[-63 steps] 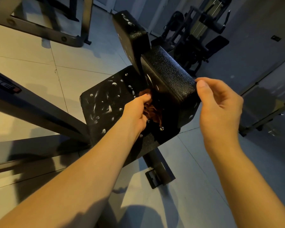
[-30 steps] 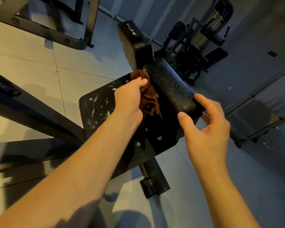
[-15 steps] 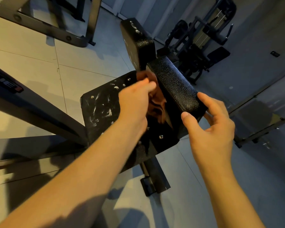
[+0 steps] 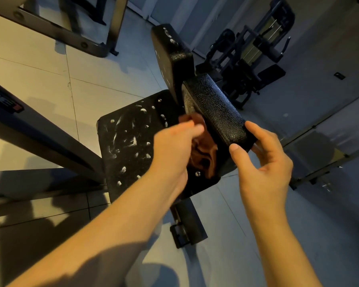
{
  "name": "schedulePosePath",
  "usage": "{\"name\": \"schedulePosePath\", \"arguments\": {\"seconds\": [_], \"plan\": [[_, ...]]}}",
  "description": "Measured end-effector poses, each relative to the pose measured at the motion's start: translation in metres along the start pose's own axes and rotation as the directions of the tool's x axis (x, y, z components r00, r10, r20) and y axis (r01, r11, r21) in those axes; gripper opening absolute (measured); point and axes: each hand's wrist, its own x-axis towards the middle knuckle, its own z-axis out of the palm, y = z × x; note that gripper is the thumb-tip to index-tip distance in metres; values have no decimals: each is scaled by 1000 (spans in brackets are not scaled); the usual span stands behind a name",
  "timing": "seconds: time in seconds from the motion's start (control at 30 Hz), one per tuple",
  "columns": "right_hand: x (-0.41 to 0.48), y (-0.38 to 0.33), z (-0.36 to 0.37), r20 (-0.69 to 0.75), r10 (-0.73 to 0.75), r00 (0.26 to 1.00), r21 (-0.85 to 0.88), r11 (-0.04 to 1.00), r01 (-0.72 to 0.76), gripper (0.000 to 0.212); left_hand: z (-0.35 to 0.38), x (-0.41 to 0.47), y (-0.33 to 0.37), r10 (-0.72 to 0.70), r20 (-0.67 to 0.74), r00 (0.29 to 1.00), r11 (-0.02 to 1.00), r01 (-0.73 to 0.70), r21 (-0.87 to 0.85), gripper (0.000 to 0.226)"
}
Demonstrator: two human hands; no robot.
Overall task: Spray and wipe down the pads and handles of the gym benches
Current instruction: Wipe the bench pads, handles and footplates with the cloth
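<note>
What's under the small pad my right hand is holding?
A brown cloth, held by the left hand, against the white-flecked black plate. The underside and mount of the small pad are hidden.

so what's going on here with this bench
A person is wiping down a black gym bench. The left hand holds a brown cloth in the gap where the seat pad meets the small textured pad, while the right hand grips that small pad's near end. White spray flecks on the seat pad's left part are not yet wiped.
</note>
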Motion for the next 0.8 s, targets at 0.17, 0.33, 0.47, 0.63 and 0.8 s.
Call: {"name": "schedulePosePath", "arguments": {"seconds": [0.17,0.33,0.47,0.63,0.8], "plan": [[1,-3,2,2,26,1000,3,1000,-26,45,8,13,-2,-6,-100,995,1000,5,-11,19],[0,-2,3,-14,28,1000,4,1000,-27,45,-1,11,-15,-160,-85,983,987,158,-28,26],[1,-2,3,-26,41,999,11,999,-40,43,-5,13,6,-124,-42,991,992,125,13,15],[0,-2,2,-4,40,999,28,999,-40,43,-3,14,4,-24,1,1000,999,24,26,13],[0,-2,4,-30,46,998,26,999,-45,43,-5,-29,-51,-189,-7,982,978,189,92,20]]}}
